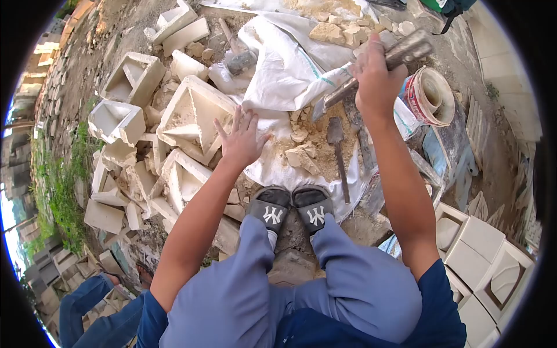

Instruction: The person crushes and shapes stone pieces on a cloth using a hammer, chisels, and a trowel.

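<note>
Head view shows the right hand (376, 81) with its fingers closed around a long metal tool (408, 49), which it holds tilted above the rubble (304, 159), near the white sack (284, 61). The left hand (242, 142) is open, fingers spread and holding nothing, beside a pale hollow block (193, 116); whether they touch, I cannot tell.

Your right hand (377, 78) grips a metal tool (409, 47); your left hand (242, 139) spreads its fingers near white sacking (284, 69).
</note>
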Demonstrator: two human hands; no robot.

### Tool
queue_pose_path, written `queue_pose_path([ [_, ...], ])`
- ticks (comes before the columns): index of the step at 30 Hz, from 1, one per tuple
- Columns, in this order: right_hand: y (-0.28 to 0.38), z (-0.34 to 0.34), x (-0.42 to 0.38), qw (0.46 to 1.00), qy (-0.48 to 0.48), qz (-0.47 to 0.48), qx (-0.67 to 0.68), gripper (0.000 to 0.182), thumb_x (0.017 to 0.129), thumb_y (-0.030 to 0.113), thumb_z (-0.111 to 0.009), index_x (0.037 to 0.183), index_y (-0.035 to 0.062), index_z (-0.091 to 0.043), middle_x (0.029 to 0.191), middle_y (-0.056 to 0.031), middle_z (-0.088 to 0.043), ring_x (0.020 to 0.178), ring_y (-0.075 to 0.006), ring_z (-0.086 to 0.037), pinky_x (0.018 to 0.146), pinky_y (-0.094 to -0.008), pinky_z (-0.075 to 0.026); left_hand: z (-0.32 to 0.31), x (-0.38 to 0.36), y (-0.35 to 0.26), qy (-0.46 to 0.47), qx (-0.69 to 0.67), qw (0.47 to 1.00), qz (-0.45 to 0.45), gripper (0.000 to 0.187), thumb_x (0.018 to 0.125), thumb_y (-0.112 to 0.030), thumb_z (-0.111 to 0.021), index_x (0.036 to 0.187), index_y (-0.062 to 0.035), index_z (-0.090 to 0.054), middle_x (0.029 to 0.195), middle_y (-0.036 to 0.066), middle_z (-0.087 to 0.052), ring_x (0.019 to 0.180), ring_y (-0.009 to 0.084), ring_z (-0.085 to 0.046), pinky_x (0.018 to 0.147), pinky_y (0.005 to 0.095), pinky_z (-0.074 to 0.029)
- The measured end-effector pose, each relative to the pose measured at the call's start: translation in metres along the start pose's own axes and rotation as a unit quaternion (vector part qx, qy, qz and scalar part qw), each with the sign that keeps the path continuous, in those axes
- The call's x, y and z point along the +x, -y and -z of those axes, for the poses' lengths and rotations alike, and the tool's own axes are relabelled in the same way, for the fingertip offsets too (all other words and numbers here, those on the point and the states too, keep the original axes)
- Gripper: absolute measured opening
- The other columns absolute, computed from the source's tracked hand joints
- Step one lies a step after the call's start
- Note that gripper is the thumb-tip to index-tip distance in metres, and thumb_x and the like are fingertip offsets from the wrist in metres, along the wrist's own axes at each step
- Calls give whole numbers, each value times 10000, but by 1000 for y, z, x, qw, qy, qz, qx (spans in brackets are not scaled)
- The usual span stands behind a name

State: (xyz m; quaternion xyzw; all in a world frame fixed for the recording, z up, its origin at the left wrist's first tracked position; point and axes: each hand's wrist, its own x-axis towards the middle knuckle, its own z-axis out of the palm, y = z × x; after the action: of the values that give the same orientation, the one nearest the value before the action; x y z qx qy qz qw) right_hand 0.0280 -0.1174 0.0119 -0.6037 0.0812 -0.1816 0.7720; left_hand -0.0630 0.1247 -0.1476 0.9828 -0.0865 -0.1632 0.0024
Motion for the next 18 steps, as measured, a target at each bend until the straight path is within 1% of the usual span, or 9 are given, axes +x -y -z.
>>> queue_pose_path([
  [1,3,-1,1,999,-13,23,19,374,1005,159,-569,653,128,-443,555,66,-383,469,-57,-316,455,-263,-251,1,1,-1,0,1,1000,3,718,993,-595,-366,1533,-123,-323,1639,13,-210,1539,237,15,1119,738,55],
  [2,-7,0,-1,999,-18,36,19,451,985,248,-613,590,69,-490,527,22,-480,434,-66,-419,409,-269,-297,1,1,0,0,-4,1000,1,719,993,-596,-365,1534,-124,-321,1639,15,-209,1539,239,12,1119,738,53],
  [4,-57,13,-9,999,-12,46,-22,458,989,253,-607,589,59,-495,526,17,-486,438,-78,-434,419,-276,-316,1,0,-1,-3,-2,1000,2,720,992,-596,-365,1534,-125,-320,1640,16,-208,1539,241,10,1119,739,50],
  [7,-53,10,0,999,-19,16,-45,489,997,271,-586,578,32,-505,515,-7,-508,445,-111,-478,448,-297,-382,4,2,-4,16,-18,999,21,716,994,-592,-367,1533,-123,-322,1638,16,-217,1539,240,11,1119,738,51],
  [9,-26,7,2,995,-19,23,-95,508,995,282,-585,560,34,-500,505,-29,-524,456,-120,-512,463,-301,-418,0,1,-3,2,-16,1000,9,706,1001,-559,-378,1541,-110,-308,1639,19,-212,1539,230,22,1103,761,59],
  [10,-10,3,-1,997,-13,46,-60,516,996,287,-582,555,33,-498,500,-38,-530,454,-130,-530,463,-304,-433,-2,-2,-3,13,-16,1000,9,706,1001,-559,-378,1541,-110,-308,1639,19,-212,1539,230,22,1103,761,59],
  [13,-11,2,-11,996,-29,71,-49,516,994,277,-585,547,37,-494,502,-36,-532,456,-130,-541,460,-306,-436,6,2,-2,11,-18,1000,1,711,998,-563,-384,1539,-107,-312,1641,22,-206,1539,238,20,1105,759,54],
  [17,-47,16,-6,998,44,16,-40,444,993,250,-590,607,48,-503,518,-18,-516,455,-125,-538,460,-303,-430,4,2,-5,5,-18,1000,13,708,995,-570,-390,1533,-115,-324,1635,17,-224,1539,235,8,1115,748,43],
  [18,-37,12,-2,998,23,17,-56,423,997,248,-582,630,55,-502,527,-8,-503,451,-127,-534,459,-299,-418,3,2,-6,2,-15,1000,16,708,991,-580,-392,1529,-123,-332,1631,14,-236,1539,237,1,1122,739,35],
])
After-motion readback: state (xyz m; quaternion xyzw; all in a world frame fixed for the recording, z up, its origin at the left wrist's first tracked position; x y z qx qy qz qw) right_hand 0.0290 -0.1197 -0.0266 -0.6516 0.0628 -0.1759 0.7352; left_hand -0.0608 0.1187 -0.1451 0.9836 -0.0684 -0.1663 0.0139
